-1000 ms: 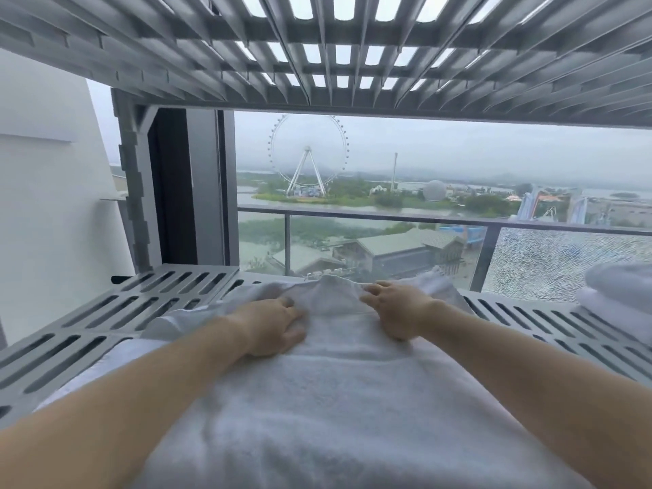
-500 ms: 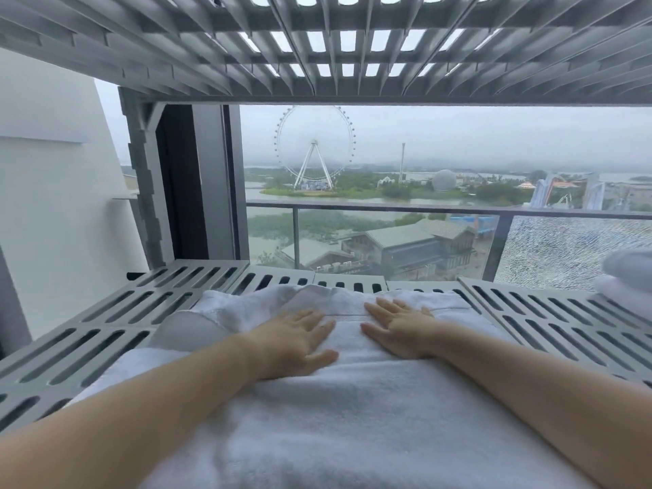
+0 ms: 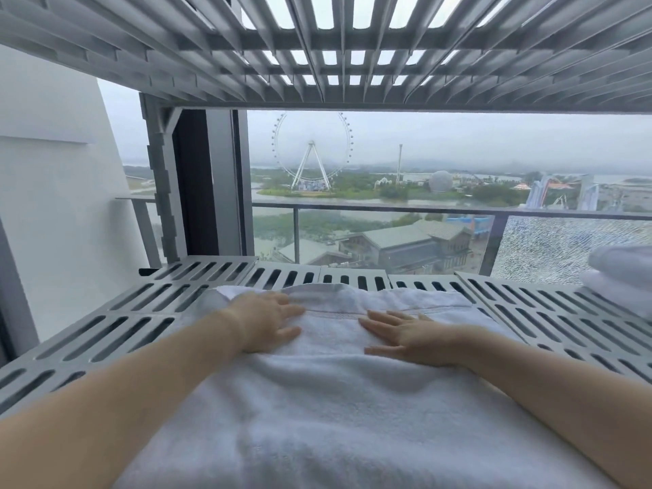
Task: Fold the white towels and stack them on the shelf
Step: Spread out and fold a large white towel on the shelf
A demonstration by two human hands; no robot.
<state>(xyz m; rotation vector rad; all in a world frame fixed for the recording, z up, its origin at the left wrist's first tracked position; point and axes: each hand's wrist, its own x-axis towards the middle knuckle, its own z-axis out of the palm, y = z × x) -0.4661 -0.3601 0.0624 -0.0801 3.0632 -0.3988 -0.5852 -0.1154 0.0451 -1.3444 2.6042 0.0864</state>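
A large white towel [image 3: 331,411] lies spread on the grey slatted shelf [image 3: 148,305], reaching from its far part down to the bottom of the frame. My left hand [image 3: 268,321] rests flat on the towel's far left part, fingers straight and pointing right. Flat on the far right part is my right hand [image 3: 405,335], fingers spread and pointing left. Both palms press the cloth just below a stitched band near the far edge. Neither hand holds anything.
Folded white towels [image 3: 621,277] are stacked at the shelf's right edge. Another slatted shelf [image 3: 317,47] hangs close overhead. A shelf post [image 3: 160,185] stands at the back left, a white wall [image 3: 53,206] at the left, and a glass balcony railing [image 3: 423,210] lies behind.
Both hands went from curled on the towel's bunched far edge to lying flat. They have since slid apart, smoothing the cloth, and the far edge now lies flatter.
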